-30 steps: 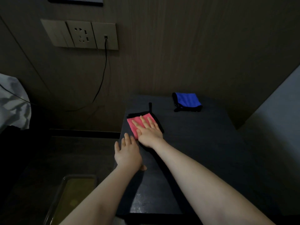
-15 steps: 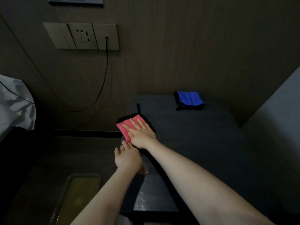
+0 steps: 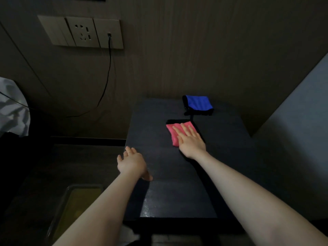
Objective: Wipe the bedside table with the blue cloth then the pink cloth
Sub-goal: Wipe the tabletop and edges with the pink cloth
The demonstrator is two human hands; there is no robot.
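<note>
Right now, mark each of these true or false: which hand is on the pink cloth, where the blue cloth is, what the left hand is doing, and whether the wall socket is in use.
1. The right hand presses flat on the pink cloth. True.
2. The blue cloth lies under the left hand. False: it lies untouched near the back of the table, beyond the pink cloth.
3. The left hand holds a cloth. False: it holds nothing, fingers relaxed at the table's left edge.
4. A cable is plugged into the wall panel. True.
5. The two cloths are stacked. False: they lie apart.
</note>
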